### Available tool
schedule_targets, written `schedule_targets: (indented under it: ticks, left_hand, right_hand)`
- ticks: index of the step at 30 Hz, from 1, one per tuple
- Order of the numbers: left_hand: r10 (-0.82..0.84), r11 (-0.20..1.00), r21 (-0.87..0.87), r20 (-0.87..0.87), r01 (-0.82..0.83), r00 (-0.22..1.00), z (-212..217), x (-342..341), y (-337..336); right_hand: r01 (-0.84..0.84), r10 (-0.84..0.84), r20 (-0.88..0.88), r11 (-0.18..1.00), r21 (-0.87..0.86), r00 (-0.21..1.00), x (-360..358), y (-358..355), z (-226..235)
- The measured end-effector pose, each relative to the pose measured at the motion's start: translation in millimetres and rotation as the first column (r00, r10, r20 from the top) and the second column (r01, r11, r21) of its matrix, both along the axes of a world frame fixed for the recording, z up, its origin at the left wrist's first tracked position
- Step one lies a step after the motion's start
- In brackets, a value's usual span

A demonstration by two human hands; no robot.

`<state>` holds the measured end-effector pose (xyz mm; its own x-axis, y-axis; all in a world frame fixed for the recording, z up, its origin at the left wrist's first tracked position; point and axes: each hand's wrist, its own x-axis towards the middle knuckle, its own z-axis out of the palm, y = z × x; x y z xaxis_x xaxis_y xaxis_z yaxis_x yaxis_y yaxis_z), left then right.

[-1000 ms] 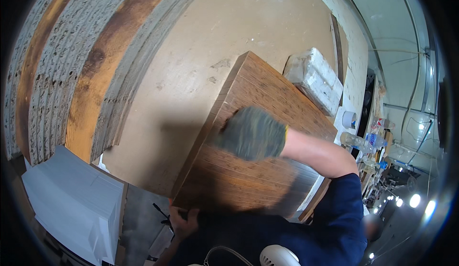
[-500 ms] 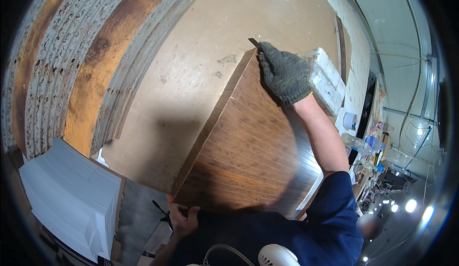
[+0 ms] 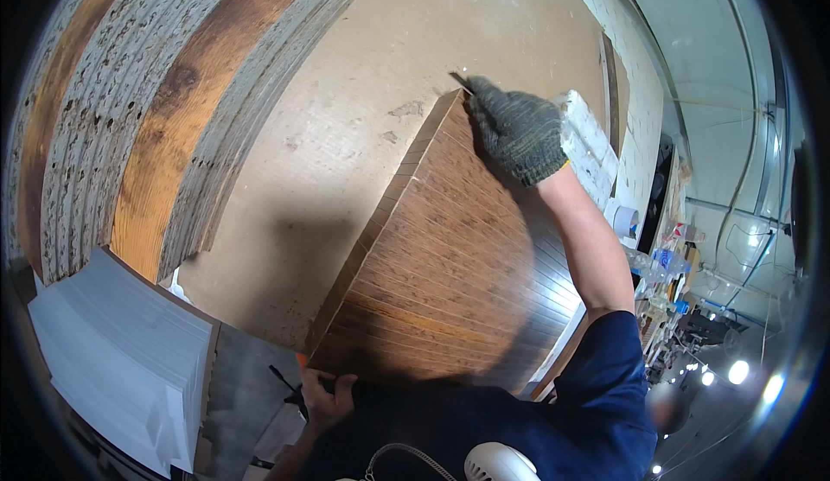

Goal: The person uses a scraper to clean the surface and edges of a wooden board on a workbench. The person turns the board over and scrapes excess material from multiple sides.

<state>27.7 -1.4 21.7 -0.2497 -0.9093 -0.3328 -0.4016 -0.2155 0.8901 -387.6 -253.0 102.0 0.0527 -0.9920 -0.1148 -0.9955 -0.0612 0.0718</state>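
A brown wood-grain panel [image 3: 441, 265], scored with many thin parallel lines, or a stack of strips, lies slantwise before me. At its far corner is my right hand [image 3: 519, 131] in a dark knit glove, closed round a thin dark flat strip [image 3: 458, 80] whose end pokes out past the corner. My left hand [image 3: 327, 403], bare, is by the near left corner, thumb up and fingers curled. A bit of something orange [image 3: 302, 360] shows beside its fingers; the rest is hidden by the panel and my body.
Beneath the panel is a worn tan board [image 3: 294, 152]. Stacked grey and wood-faced planks [image 3: 181, 109] rise at the left, above a pile of white sheets [image 3: 121, 351]. Right of the glove sits a white wrapped block [image 3: 590, 148], with a tape roll [image 3: 624, 220] and bottles [image 3: 661, 265] beyond.
The view has shifted slightly. Both hands keep their places at the panel's corners, and the right hand still holds the dark strip.
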Motion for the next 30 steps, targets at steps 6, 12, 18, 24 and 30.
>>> schedule_targets:
  ticks: [6,12,18,24,30]
  left_hand:
    - [0.081,0.987,0.147,-0.058,-0.072,0.995,6,-5,-2]
    - [0.030,0.994,0.107,0.042,-0.034,0.999,15,-5,-6]
    - [0.055,0.993,0.103,-0.050,-0.050,0.997,9,-5,-3]
    - [0.069,0.997,0.041,-0.055,-0.067,0.996,-2,-3,5]
    - [-0.016,0.999,-0.029,0.060,0.018,0.998,-6,-1,12]
  right_hand:
    - [-0.376,0.302,0.675,0.926,-0.039,0.673,63,42,8]
    - [-0.083,0.130,0.170,0.963,-0.258,0.977,-2,10,-9]
    - [-0.440,0.381,0.276,0.877,0.196,0.882,14,19,-6]
    - [-0.301,0.269,0.292,0.951,0.070,0.918,8,-9,34]
    - [-0.028,0.007,0.203,0.994,0.102,0.979,-35,-40,13]
